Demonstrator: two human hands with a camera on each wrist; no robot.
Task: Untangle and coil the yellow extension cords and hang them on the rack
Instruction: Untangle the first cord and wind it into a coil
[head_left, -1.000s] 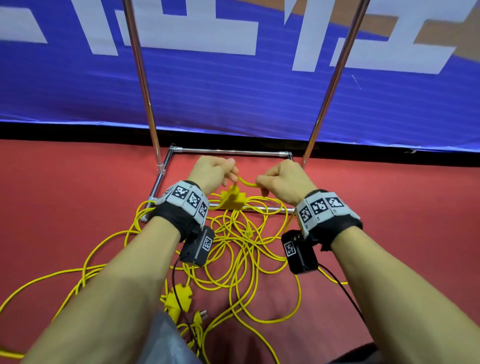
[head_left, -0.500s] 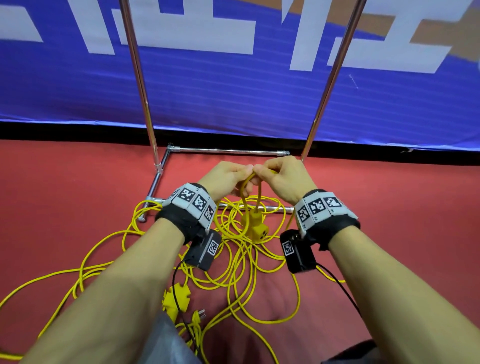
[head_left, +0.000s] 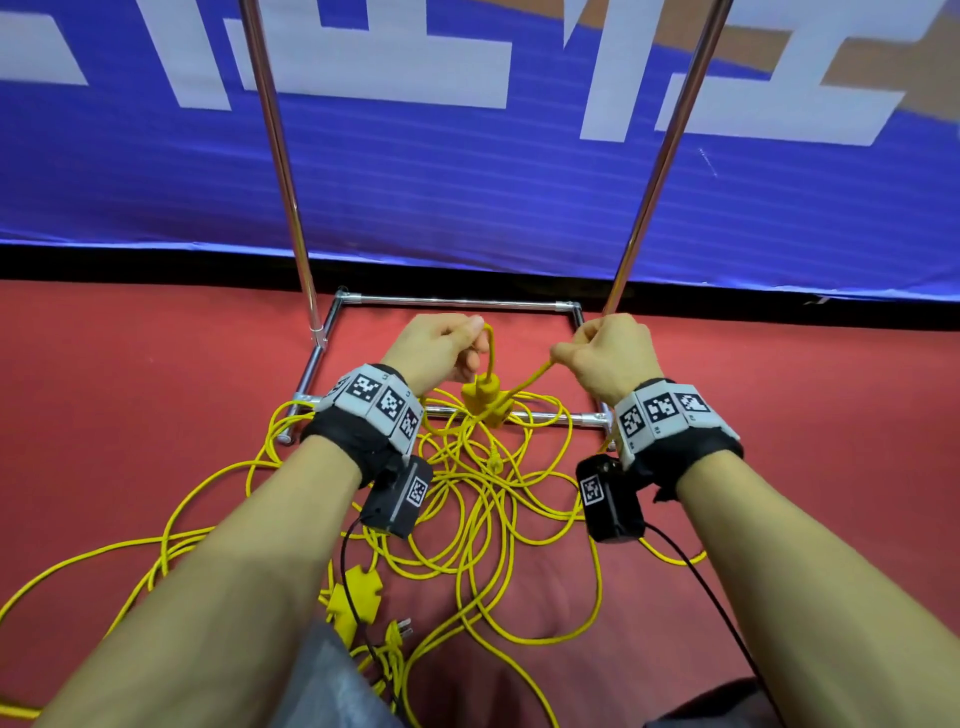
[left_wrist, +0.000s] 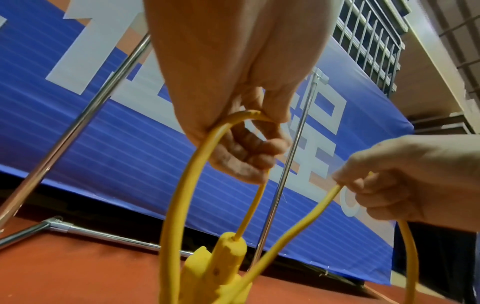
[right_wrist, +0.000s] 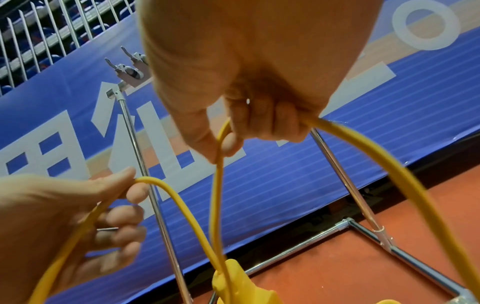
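Observation:
Several yellow extension cords (head_left: 467, 499) lie tangled on the red floor in front of the chrome rack (head_left: 457, 301). My left hand (head_left: 457, 345) pinches a short cord loop (left_wrist: 207, 144) between thumb and forefinger. From that loop a yellow socket block (head_left: 485, 397) hangs just above the tangle. My right hand (head_left: 587, 353) grips a second stretch of cord (right_wrist: 218, 185), which runs down to the same block (right_wrist: 233, 283). The hands are held apart at about the same height. In the left wrist view the block (left_wrist: 226, 259) dangles below my left fingers (left_wrist: 254, 148).
The rack's two uprights (head_left: 280, 171) (head_left: 660, 171) rise in front of a blue banner (head_left: 467, 197), with hooks (right_wrist: 127, 67) at the top. Another socket block (head_left: 358, 597) and a plug (head_left: 400, 629) lie near my knees. Cord loops trail off left (head_left: 130, 551).
Half a second ago my hands were touching, with the socket block hanging lower. They have since drawn apart sideways and the block has risen with the cord.

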